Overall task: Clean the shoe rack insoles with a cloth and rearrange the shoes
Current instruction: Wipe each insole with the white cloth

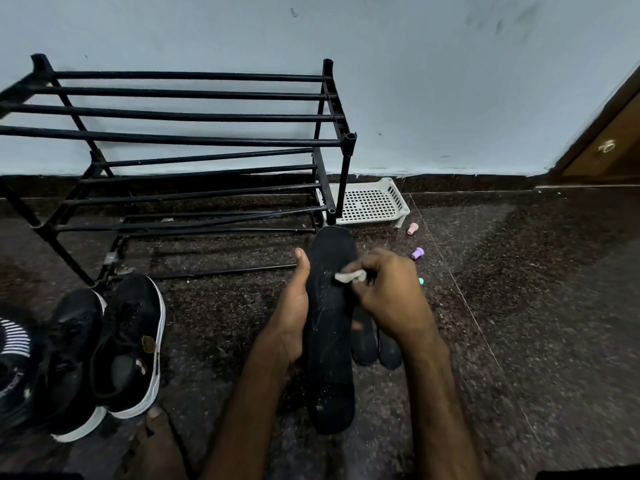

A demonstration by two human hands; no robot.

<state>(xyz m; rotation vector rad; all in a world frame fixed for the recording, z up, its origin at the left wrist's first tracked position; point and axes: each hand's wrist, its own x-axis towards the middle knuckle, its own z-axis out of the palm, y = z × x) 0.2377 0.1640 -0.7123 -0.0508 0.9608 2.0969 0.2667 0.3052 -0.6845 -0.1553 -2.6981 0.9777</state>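
Note:
My left hand [292, 313] grips a long black insole [330, 341] along its left edge, thumb up beside it. The insole carries pale dusty streaks. My right hand [384, 296] pinches a small whitish cloth [349, 277] and presses it on the insole's upper part. Two more dark insoles [375, 344] lie on the floor under my right wrist. A black metal shoe rack [194, 140] stands bare against the wall at the left. A pair of black shoes with white soles [114, 344] sits on the floor in front of the rack.
A white perforated plastic tray [372, 202] lies by the rack's right leg. Small pink [412, 229], purple [418, 253] and teal [421, 281] caps are scattered on the dark granite floor. A striped black-and-white item [14, 337] is at the left edge. A wooden door [609, 140] stands at right.

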